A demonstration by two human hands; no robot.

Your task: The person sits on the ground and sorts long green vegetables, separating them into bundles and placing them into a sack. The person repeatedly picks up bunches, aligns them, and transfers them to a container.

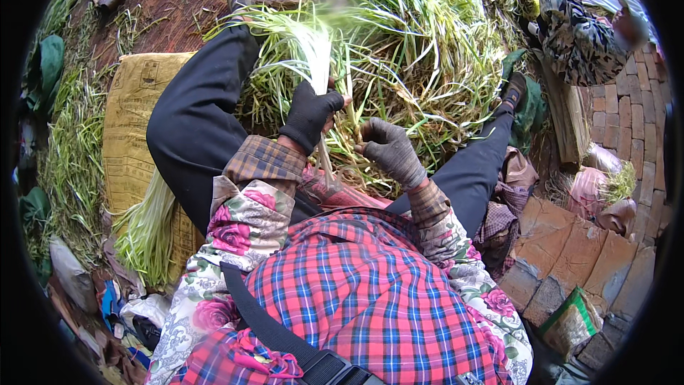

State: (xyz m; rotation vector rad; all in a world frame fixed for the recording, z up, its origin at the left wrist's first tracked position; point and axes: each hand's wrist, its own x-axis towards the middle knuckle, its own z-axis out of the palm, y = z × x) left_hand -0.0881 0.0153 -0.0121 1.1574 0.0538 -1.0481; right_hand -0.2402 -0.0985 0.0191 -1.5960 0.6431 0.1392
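Note:
My left hand [312, 115], in a black fingerless glove, grips a bundle of pale leafy stalks [319, 59] between my knees. The white stems stand out above the fist and the leaves fan towards the top; thin ends hang below it. Close on the right, my right hand [382, 144], in a grey worn glove, has its fingers curled beside some yellowish stalks [351, 109]; whether it holds any of them is unclear. Behind both hands lies a large heap of long green leafy stalks [427, 27].
A yellow printed sack [131, 133] lies left of my leg, with a bundle of pale green stalks [152, 230] on it. More greens [75, 171] cover the far left. A person in camouflage clothing [580, 37] is at the upper right, near a wooden board [564, 112].

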